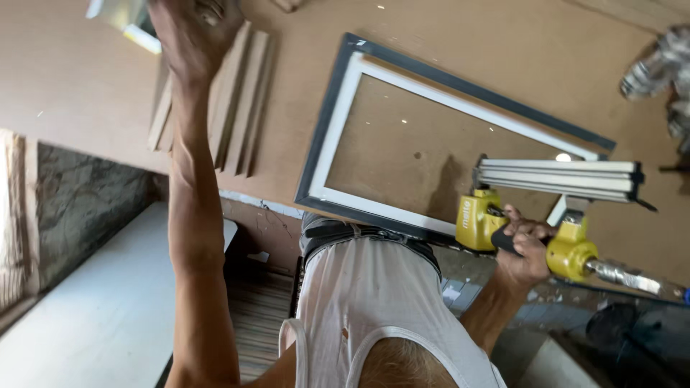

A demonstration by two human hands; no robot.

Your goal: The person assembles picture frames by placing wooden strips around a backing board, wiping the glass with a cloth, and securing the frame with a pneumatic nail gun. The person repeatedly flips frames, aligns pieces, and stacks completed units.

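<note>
R hand (525,248) grips yellow nail gun (532,215) beside picture frame (338,115).

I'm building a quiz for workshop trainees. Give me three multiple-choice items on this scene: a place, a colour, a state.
1. Where does the picture frame lie?
A. on the workbench
B. on the floor
C. on a wall

2. What colour is the nail gun body?
A. red
B. yellow
C. blue

3. What is the right hand doing?
A. resting open
B. gripping the nail gun
C. holding a brush

Answers:
1. A, the frame lies flat on the brown board.
2. B, the body is plainly yellow.
3. B, the fingers wrap its handle.
</note>
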